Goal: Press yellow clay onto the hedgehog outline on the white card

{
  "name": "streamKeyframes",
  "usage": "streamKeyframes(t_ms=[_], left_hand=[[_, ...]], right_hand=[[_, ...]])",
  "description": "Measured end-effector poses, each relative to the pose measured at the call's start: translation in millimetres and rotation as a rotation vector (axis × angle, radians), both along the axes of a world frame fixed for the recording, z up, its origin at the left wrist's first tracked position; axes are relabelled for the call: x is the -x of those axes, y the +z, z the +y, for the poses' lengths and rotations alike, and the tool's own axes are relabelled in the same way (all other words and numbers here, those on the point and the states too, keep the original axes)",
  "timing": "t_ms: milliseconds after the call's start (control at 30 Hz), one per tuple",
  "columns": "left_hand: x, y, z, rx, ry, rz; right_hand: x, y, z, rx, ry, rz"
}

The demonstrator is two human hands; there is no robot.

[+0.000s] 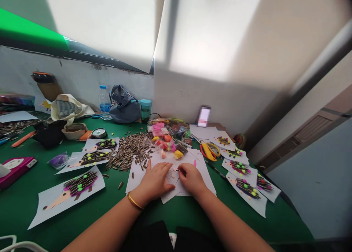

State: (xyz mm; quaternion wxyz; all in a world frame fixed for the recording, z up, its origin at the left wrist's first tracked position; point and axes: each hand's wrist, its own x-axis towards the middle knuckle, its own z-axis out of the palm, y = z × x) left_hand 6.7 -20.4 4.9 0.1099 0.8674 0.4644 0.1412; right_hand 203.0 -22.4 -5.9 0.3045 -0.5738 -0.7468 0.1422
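My left hand (156,180) lies flat with its fingers spread on white paper (139,177), a gold bangle at its wrist. To its right, my right hand (191,178) pinches a small dark piece (178,170) between thumb and forefinger, just above the paper. Small peach-coloured bits (173,174) rest on the sheet between the two hands. Sunflower seeds (129,149) form a pile beyond my left hand, and a few lie on the paper. Bags of colourful clay (167,134) sit at the far edge of the sheets.
Seed-covered hedgehog cards lie at the left (79,186) and right (244,188). Yellow-handled scissors (208,152) and a black pen (216,169) are right of the paper. A phone (204,116), water bottle (105,103), blue bag (125,109) and teal-lidded jar (145,111) stand along the wall.
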Motion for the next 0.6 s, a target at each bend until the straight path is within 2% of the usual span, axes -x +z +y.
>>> streamKeyframes(t_ms=[600], left_hand=[[-0.4,0.9,0.6,0.005,0.004,0.009]], right_hand=[[4.7,0.9,1.7,0.014,0.01,-0.121]])
